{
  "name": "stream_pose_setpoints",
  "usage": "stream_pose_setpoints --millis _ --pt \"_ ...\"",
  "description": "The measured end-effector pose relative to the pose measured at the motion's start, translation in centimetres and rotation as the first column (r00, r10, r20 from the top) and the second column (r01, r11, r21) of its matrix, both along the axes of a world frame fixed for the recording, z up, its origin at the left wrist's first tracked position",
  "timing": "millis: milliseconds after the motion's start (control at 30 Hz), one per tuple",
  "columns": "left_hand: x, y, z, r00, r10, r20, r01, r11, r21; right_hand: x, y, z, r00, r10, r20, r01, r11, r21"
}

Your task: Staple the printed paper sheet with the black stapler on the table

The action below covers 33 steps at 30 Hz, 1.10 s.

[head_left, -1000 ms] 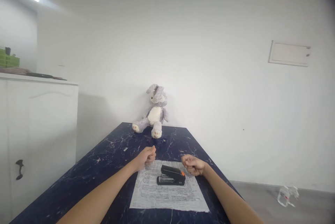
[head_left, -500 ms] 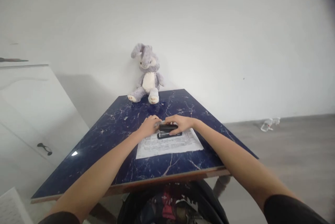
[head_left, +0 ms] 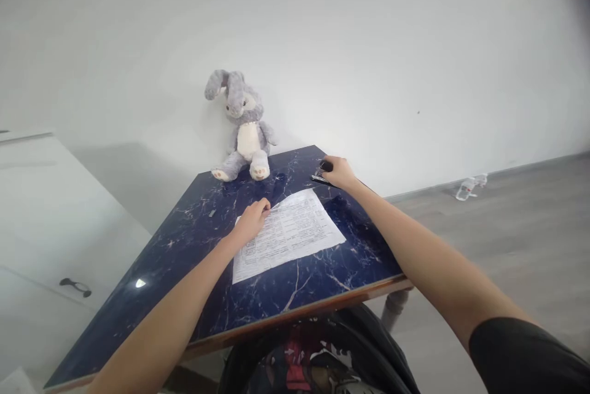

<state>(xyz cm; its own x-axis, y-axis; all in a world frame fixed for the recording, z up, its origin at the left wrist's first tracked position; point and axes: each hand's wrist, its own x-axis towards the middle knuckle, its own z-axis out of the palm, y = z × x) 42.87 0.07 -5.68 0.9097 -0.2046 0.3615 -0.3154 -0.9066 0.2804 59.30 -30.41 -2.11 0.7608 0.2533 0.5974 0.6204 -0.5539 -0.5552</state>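
Note:
A printed sheet of paper (head_left: pixel 295 231) lies at a slant on the blue marbled table (head_left: pixel 184 259). My left hand (head_left: pixel 252 220) is closed at the paper's far left edge, thumb and fingers gathered on it; a small dark patch shows by the fingertips. At the table's far right side, my right hand (head_left: pixel 340 171) grips a black stapler (head_left: pixel 325 166), its fingers wrapped over the top. Part of the stapler is hidden by that hand, and its base is close to the tabletop.
A grey plush rabbit (head_left: pixel 249 133) sits against the wall at the table's back. Left of the paper lies a small grey piece (head_left: pixel 212 213). A white cabinet (head_left: pixel 55 209) stands on the left. Clear plastic (head_left: pixel 470 187) lies on the floor at right.
My right hand has carried the stapler off the paper, away and to the right. My left hand has shifted slightly left, staying at the paper's edge. The view has turned a little.

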Motion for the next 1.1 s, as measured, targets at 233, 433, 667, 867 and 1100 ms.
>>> stream_pose_setpoints --millis 233,433,667,867,1100 --pt "-0.3 0.4 1.1 0.989 0.046 0.139 -0.036 0.997 -0.07 -0.2 -0.3 -0.7 0.997 -0.075 -0.032 0.059 0.932 -0.358" --pt "-0.2 0.9 1.0 0.974 0.089 0.209 -0.056 0.986 -0.159 -0.4 -0.2 -0.6 0.972 0.214 -0.092 -0.233 0.909 -0.345" --pt "0.2 1.4 0.5 0.983 0.182 0.04 -0.183 0.983 0.032 -1.5 0.3 0.0 0.86 0.49 -0.144 -0.507 0.786 -0.353" --pt "-0.1 -0.1 0.2 0.993 0.084 0.086 -0.089 0.995 0.053 -3.0 1.5 0.7 0.791 0.587 -0.17 -0.593 0.671 -0.444" --pt "-2.4 -3.9 0.5 0.896 -0.404 -0.186 0.384 0.913 -0.134 -5.2 2.6 1.6 0.698 0.655 -0.29 -0.707 0.565 -0.425"
